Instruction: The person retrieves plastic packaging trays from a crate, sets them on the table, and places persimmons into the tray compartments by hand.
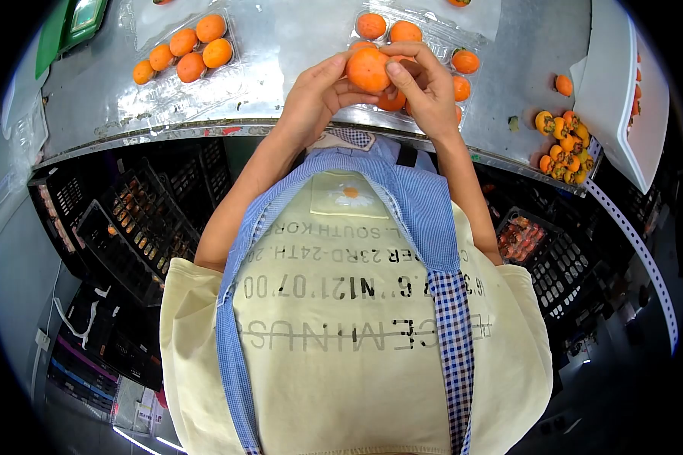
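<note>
An orange persimmon [368, 70] is held up between my two hands, above the metal table. My left hand [311, 97] cups it from the left, with the thumb along its side and the fingers curled beneath. On the other side, my right hand [426, 89] grips it with the thumb in front and the fingers partly hidden behind. Just under and beyond my hands lies a clear plastic tray [425, 45] with several persimmons, some covered by my hands. To the left, another clear tray [231, 36] carries several persimmons [191, 67].
A pile of small yellow-orange persimmons [565, 148] sits at the table's right corner, beside a white bin [611, 83]. One loose persimmon [563, 85] lies nearby. A green container [72, 30] stands at the far left. Black crates [140, 220] are stacked below the table.
</note>
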Action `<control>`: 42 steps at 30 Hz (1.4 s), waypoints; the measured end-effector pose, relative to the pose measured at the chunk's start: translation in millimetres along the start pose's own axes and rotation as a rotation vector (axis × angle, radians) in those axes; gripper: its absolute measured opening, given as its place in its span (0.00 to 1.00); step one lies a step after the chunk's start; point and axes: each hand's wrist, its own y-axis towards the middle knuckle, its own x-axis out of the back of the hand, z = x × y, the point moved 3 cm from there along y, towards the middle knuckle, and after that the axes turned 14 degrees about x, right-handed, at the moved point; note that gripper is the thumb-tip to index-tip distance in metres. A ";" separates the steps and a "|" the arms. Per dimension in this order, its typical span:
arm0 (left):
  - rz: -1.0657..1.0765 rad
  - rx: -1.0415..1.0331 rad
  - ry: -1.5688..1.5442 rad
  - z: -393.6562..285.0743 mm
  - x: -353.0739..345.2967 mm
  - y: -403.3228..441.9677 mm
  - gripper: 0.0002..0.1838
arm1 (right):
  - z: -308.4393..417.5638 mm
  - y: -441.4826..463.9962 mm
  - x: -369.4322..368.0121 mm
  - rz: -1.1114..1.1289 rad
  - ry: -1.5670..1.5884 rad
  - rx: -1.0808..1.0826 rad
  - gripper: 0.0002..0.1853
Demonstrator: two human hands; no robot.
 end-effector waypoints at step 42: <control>0.102 -0.196 -0.087 -5.9 2.1 -3.5 0.25 | -0.2 -7.3 11.5 -0.073 0.125 0.018 0.13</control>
